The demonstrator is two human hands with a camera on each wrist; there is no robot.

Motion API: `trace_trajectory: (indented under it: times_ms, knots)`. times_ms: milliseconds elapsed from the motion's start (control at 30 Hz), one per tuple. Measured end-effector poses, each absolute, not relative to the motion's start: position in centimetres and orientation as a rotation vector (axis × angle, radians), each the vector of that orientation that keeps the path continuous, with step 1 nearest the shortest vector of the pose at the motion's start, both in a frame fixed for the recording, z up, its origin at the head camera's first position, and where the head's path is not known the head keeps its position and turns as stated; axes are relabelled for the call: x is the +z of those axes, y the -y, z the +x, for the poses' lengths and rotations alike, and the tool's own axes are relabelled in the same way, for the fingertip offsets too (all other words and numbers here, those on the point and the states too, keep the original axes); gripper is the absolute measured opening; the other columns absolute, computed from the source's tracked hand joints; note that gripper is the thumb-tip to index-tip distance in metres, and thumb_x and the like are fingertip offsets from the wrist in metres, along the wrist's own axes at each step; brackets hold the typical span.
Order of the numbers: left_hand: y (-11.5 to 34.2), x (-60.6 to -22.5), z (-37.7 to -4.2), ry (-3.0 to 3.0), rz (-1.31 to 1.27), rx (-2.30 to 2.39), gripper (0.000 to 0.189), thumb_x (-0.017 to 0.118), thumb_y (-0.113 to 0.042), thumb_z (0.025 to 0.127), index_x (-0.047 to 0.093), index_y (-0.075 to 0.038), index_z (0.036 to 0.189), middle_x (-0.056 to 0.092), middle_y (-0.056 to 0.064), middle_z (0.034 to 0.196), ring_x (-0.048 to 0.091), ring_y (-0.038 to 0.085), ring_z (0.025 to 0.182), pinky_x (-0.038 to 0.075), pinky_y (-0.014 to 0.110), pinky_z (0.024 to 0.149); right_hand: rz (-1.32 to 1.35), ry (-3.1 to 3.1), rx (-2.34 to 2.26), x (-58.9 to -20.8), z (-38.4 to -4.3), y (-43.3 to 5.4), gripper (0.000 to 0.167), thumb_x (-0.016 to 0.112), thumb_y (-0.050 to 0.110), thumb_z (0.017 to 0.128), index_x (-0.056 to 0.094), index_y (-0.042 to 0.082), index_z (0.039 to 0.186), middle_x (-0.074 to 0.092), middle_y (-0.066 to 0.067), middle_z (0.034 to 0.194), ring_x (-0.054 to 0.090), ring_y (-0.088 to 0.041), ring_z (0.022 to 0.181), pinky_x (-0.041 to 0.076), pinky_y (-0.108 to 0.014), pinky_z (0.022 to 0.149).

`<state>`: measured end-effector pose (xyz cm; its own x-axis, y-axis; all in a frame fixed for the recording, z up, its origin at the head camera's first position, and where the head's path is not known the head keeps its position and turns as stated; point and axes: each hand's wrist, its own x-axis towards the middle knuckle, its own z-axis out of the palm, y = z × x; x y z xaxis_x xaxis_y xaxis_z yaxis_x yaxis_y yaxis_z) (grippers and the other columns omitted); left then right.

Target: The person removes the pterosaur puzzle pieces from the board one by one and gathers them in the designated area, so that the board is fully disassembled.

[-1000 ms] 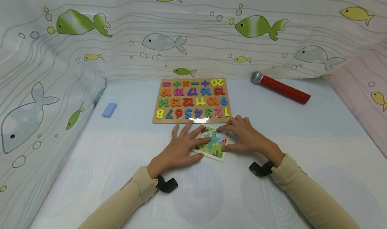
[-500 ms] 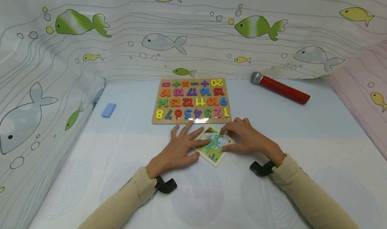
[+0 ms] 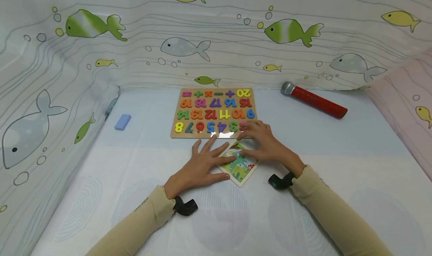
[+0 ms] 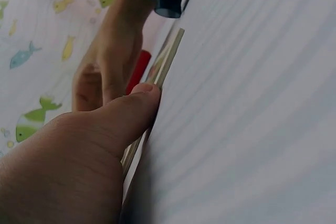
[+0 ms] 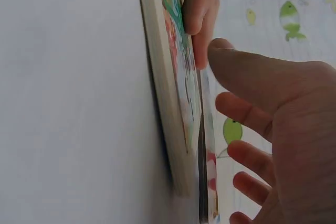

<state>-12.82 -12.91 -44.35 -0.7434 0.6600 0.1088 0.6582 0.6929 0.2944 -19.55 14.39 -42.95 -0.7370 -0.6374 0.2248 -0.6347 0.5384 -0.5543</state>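
A small square picture puzzle with a green dinosaur lies on the table, turned cornerwise. My left hand rests on its left side with spread, straight fingers. In the left wrist view the thumb of my left hand lies along the pale edge of the puzzle. My right hand is over the puzzle's upper right side, its fingers overlapping the number board. In the right wrist view my right hand has thumb and fingers apart with nothing between them, beside the puzzle's thick edge.
Directly behind the puzzle lies the wooden board with its colourful numbers. A red toy microphone is at the back right, a blue block at the left. Fish-patterned cloth walls stand around the table.
The puzzle has turned so one corner points towards me. My right hand has let go of its right side and moved up and left. My left hand stays on it.
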Motion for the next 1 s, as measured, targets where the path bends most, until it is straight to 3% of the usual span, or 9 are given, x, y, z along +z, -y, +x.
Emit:
trace_trajectory:
  times_ms: [133,467,1000]
  knots:
    - [12.9,-44.2,-12.7,-2.883,1.11,0.473,0.059,0.058,-0.065,0.094,0.051,-0.044,0.148,0.031,-0.003,0.168,0.003,0.038,0.16,0.007,0.074,0.116,-1.149,-2.698,-0.984,-43.2,-19.7,-13.9,0.032,0.087,0.031,0.079,0.073,0.019,0.105,0.05,-0.016,0.152,0.03,-0.036,0.149,0.022,-0.064,0.11]
    - [12.9,-44.3,-12.7,-2.883,1.12,0.449,0.058,0.055,-0.065,0.095,0.051,-0.043,0.148,0.03,-0.004,0.168,0.005,0.039,0.16,0.008,0.073,0.117,-1.077,-2.655,-0.901,-43.2,-20.2,-13.7,0.033,0.086,0.031,0.08,0.068,0.022,0.107,0.042,-0.014,0.156,0.022,-0.037,0.149,0.019,-0.063,0.11]
    - [12.9,-44.4,-12.7,-2.881,1.15,0.453,0.056,0.055,-0.063,0.096,0.051,-0.042,0.148,0.031,-0.002,0.168,0.004,0.04,0.16,0.01,0.074,0.116,-1.078,-2.636,-0.833,-42.2,-20.4,-13.2,0.032,0.088,0.032,0.079,0.067,0.023,0.102,0.039,-0.016,0.152,0.022,-0.038,0.145,0.019,-0.062,0.106]
